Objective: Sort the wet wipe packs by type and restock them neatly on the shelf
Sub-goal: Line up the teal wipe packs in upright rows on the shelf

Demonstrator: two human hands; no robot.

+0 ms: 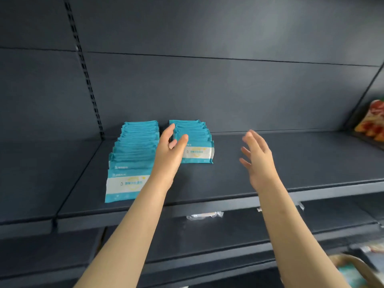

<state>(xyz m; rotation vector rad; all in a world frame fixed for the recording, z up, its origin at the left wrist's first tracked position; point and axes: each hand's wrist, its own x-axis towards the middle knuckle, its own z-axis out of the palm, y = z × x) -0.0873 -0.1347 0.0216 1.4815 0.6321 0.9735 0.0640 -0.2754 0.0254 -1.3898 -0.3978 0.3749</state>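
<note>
Found the wet wipe packs (128, 183) in two rows on the left part of a dark grey shelf (280, 163), side by side with a narrow gap between. Could not count them: overlapped like shingles, tilted back one upon the next, from the near lip toward the rear panel. Noted the left row (133, 154) as the longer, reaching close to the shelf's near edge, and the right row (195, 140) as shorter and set farther back. Saw the same look on both: flat teal pouches with a white band across the face, a pale yellow round mark and small dark print inside the band, too blurred to read. Caught the left hand (170, 150) raised in front of the gap and the right row's near pack, fingers loosely spread and slightly bent, gripping nothing; could not tell whether it touched the packs. Caught the right hand (258, 156) well to the right of the packs, above the shelf top, fingers wide apart, palm turned left, holding nothing. Spotted a slotted upright (83, 65) on the back wall at far left, orange and red snack bags (372, 121) at far right, a clear label holder (204, 215) on the shelf's front lip, and a blurred tan basket (351, 257) in the near right corner.
</note>
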